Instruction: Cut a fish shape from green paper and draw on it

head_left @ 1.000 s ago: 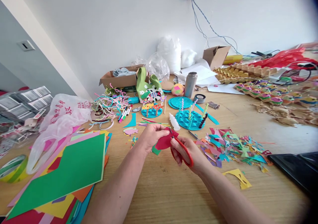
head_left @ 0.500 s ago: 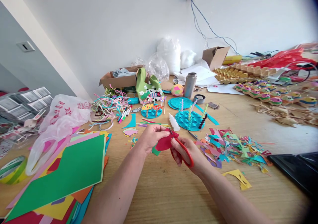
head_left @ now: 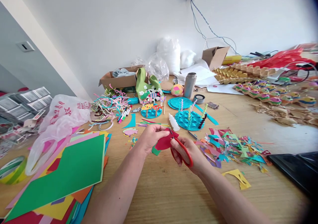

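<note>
In the middle of the head view, my left hand (head_left: 152,137) pinches a piece of red paper (head_left: 163,143) by its upper left side. My right hand (head_left: 182,153) is wrapped round red-handled scissors (head_left: 188,154), whose blades lie at the top edge of the red paper. Under the paper, a scrap of green paper (head_left: 155,151) shows on the tabletop. Just beyond my hands are a white glue bottle (head_left: 174,122) and a blue egg-tray disc (head_left: 190,120) with fuzzy pipe cleaners standing in it.
Coloured paper sheets (head_left: 81,161) are stacked at the left, beside a white plastic bag (head_left: 62,114). Mixed paper scraps (head_left: 231,148) spread out on the right, near a black object (head_left: 288,167). A steel flask (head_left: 190,85) and a cardboard box (head_left: 121,80) stand farther back.
Hardly anything differs. The scissors and my right hand have shifted very slightly at the red paper; my left hand keeps its hold.
</note>
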`<state>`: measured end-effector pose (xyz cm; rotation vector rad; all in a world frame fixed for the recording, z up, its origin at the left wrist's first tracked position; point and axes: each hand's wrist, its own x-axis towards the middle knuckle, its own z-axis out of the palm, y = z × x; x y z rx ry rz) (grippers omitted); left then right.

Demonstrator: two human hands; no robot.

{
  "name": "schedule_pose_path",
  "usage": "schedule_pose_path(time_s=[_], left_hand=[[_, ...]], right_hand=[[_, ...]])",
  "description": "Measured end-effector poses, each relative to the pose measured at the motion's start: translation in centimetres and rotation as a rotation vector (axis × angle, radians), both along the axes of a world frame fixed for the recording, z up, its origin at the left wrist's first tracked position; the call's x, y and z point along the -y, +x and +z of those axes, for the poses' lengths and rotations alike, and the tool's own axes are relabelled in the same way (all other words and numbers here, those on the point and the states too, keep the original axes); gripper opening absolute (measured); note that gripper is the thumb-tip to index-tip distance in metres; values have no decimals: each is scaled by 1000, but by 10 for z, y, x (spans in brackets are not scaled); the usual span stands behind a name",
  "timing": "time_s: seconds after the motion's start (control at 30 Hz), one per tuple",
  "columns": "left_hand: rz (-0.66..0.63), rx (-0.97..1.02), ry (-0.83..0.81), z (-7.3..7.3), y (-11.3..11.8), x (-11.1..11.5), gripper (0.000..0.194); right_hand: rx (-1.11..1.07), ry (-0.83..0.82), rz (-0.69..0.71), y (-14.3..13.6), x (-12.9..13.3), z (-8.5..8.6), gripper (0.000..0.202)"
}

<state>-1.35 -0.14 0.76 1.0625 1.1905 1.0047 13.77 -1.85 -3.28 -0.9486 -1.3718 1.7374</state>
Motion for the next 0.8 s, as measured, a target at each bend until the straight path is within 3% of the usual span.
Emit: schedule_pose_path(time_s=[0.8], left_hand=[[-38,-13,-4,0,-6,-1,24]], right_hand=[[10,-11,23,1,-2,1,49]])
